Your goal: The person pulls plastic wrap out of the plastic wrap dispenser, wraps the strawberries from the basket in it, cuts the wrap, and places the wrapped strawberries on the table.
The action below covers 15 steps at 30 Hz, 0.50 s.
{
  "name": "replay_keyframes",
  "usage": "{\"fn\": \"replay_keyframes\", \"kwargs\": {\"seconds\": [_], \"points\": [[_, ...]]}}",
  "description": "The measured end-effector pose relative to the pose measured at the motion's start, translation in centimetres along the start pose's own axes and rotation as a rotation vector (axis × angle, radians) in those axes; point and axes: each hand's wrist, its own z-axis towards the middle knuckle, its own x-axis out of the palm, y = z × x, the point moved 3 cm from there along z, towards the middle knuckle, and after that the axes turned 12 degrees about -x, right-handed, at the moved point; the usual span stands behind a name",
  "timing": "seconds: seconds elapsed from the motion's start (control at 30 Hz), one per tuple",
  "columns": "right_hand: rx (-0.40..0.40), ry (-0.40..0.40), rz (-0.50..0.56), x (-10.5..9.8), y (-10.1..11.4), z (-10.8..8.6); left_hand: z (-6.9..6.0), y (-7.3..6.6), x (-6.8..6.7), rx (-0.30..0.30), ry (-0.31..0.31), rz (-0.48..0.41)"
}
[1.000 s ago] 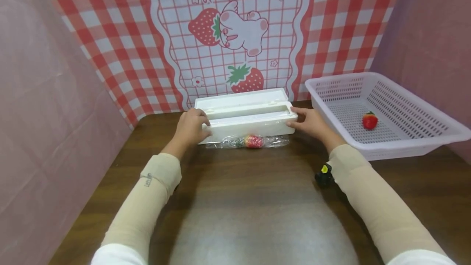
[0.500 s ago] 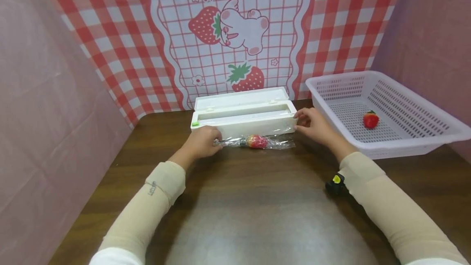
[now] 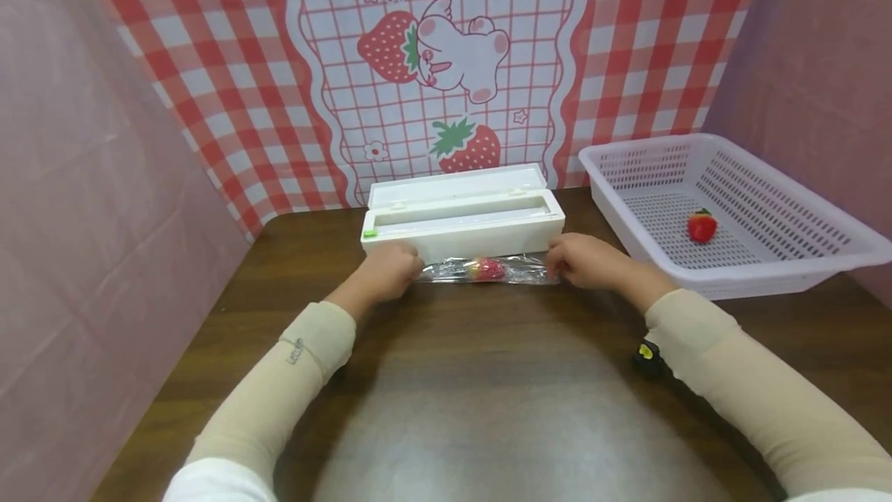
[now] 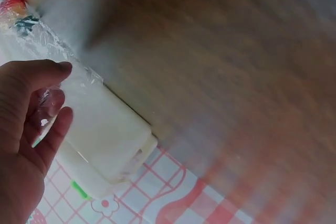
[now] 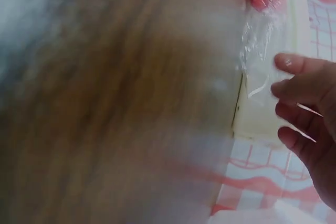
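A strawberry (image 3: 488,269) wrapped in clear plastic film (image 3: 526,269) lies along the front of a long white box (image 3: 481,238). At the left end of the film my left hand (image 3: 390,268) holds the wrap with curled fingers; the left wrist view shows crinkled film (image 4: 47,97) between thumb and fingers. My right hand (image 3: 585,260) is at the film's right end. In the right wrist view its fingers (image 5: 294,109) are bent lightly and spread apart over the film's edge, with no firm pinch visible.
The box's lid (image 3: 456,184) stands raised at the back, with a green slider (image 3: 370,233) at the left end. A white perforated basket (image 3: 669,273) on the right contains a strawberry (image 3: 701,227). A strawberry-print cloth (image 3: 446,45) hangs behind the wooden table (image 3: 481,378).
Both hands have left the box's ends. The left came down to the film's left end, the right then to its right end, and the film now looks straighter.
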Motion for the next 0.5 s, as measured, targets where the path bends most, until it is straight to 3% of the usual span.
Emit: {"fn": "replay_keyframes", "kwargs": {"seconds": [0.1, 0.23, 0.4, 0.5], "points": [[0.0, 0.077, -0.098, 0.25, 0.35, 0.6, 0.14, -0.19, 0.11, -0.031, 0.039, 0.013], [0.027, 0.131, -0.152, 0.65, 0.43, 1.0, 0.43, -0.32, 0.2, -0.077, 0.106, 0.026], [0.098, 0.197, -0.094, 0.97, 0.04, 1.09, 0.55, -0.31, 0.28, -0.119, 0.206, 0.061], [0.119, 0.228, -0.034, 0.92, -0.28, 0.97, 0.3, -0.11, 0.25, -0.118, 0.207, 0.054]]}}
